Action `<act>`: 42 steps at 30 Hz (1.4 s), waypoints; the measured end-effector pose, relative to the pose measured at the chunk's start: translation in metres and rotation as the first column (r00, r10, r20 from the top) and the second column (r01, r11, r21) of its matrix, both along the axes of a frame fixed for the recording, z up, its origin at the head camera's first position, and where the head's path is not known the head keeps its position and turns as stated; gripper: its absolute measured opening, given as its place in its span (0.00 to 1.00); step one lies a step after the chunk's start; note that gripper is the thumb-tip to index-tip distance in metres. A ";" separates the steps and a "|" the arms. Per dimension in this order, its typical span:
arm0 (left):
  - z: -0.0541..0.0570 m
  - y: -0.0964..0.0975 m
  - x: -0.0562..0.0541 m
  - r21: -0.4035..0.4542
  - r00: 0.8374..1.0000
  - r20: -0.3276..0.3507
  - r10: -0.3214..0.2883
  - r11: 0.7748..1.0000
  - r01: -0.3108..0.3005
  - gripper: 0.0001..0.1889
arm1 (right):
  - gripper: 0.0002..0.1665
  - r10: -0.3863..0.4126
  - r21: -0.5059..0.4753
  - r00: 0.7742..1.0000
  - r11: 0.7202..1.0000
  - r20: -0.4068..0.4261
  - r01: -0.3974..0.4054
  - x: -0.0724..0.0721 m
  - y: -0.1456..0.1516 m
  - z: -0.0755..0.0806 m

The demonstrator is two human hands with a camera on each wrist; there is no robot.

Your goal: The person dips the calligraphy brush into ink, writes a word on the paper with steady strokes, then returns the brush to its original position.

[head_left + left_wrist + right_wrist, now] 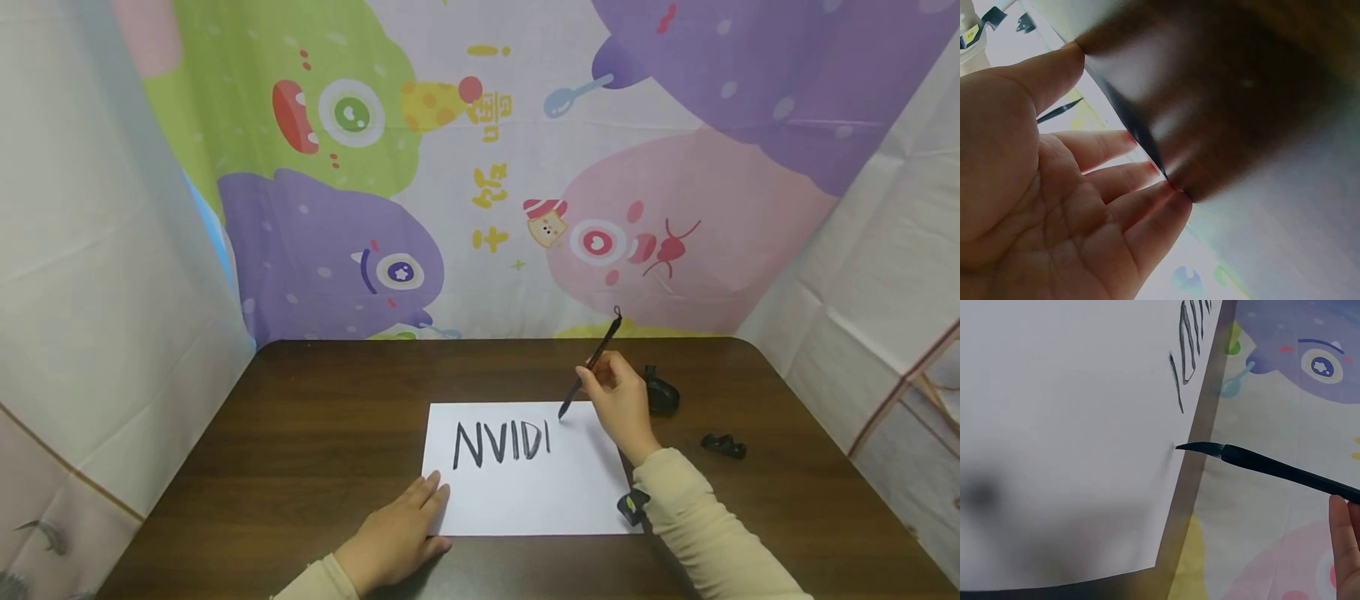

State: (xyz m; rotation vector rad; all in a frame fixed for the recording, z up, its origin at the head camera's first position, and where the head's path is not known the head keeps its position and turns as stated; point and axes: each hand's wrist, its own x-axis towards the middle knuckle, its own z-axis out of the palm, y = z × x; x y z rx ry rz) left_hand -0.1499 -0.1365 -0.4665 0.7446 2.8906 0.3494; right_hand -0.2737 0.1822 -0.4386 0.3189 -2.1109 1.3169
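A white sheet of paper (525, 500) lies on the table, with the letters "NVIDI" (502, 443) in dark ink along its upper part. My right hand (618, 404) pinches a black ink brush (600, 350) by its handle, which slants up and to the right. In the right wrist view the dark bristles of the brush (1204, 448) have their tip right at the paper (1072, 425), just past the last stroke. My left hand (397, 529) rests its straight fingers on the paper's lower left edge. Its palm and fingers (1104, 149) show in the left wrist view.
A rounded black object (662, 393) sits behind my right hand, and a small black item (723, 447) lies farther right on the brown table (315, 433). A black strap device (632, 505) is at my right sleeve. A cartoon-print curtain (480, 275) hangs behind the table.
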 end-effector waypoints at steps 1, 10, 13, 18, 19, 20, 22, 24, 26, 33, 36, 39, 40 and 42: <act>-0.001 0.000 0.000 0.001 1.000 -0.001 0.000 1.000 0.000 0.34 | 0.09 -0.002 0.005 1.000 1.000 -0.003 0.002 0.000 0.000 -0.001; -0.001 0.000 -0.001 0.002 1.000 -0.004 0.002 1.000 -0.002 0.34 | 0.09 -0.017 0.026 1.000 1.000 -0.009 0.018 0.001 0.001 -0.006; -0.001 0.000 -0.001 -0.001 1.000 -0.009 0.000 1.000 0.000 0.34 | 0.08 -0.021 0.025 1.000 0.999 -0.004 0.021 0.001 0.001 -0.006; -0.002 0.000 -0.001 -0.002 1.000 -0.006 0.001 1.000 -0.001 0.34 | 0.08 -0.026 0.024 1.000 0.999 -0.001 0.026 0.001 0.000 -0.007; -0.002 0.000 -0.001 -0.001 1.000 -0.004 0.001 1.000 -0.001 0.34 | 0.08 -0.022 0.021 1.000 1.000 0.000 0.022 0.001 0.000 -0.007; -0.001 0.000 -0.001 0.000 1.000 -0.001 0.003 1.000 -0.003 0.34 | 0.08 -0.017 0.018 1.000 1.000 -0.002 0.017 0.002 0.000 -0.007; -0.001 0.000 -0.001 0.002 1.000 0.000 0.004 1.000 -0.004 0.34 | 0.08 -0.009 0.015 1.000 1.000 -0.004 0.010 0.002 0.000 -0.008; -0.001 0.000 -0.001 0.002 1.000 0.000 0.005 1.000 -0.005 0.34 | 0.08 -0.002 0.015 1.000 1.000 -0.009 0.002 0.002 0.000 -0.008; -0.001 0.000 -0.001 0.003 1.000 -0.001 0.005 1.000 -0.005 0.34 | 0.08 0.003 0.015 1.000 1.000 -0.013 -0.003 0.003 0.000 -0.008; 0.000 0.000 0.000 0.001 1.000 0.001 0.002 1.000 -0.002 0.34 | 0.08 -0.002 0.034 1.000 0.999 -0.019 0.002 0.006 -0.002 -0.009; 0.000 0.000 0.000 0.000 1.000 -0.001 0.002 1.000 -0.002 0.34 | 0.08 0.009 0.033 1.000 0.999 -0.023 -0.008 0.007 -0.002 -0.009; -0.001 0.000 0.000 0.001 1.000 0.003 0.002 1.000 -0.002 0.34 | 0.08 0.018 0.034 0.999 0.999 -0.030 -0.017 0.008 -0.002 -0.010; -0.001 0.000 0.000 -0.001 1.000 0.003 0.002 1.000 -0.002 0.34 | 0.08 0.019 0.036 0.999 0.999 -0.028 -0.018 0.008 -0.002 -0.009; -0.001 0.000 0.000 0.001 1.000 0.005 0.001 1.000 -0.001 0.34 | 0.08 0.017 0.042 1.000 0.999 -0.025 -0.016 0.010 -0.002 -0.009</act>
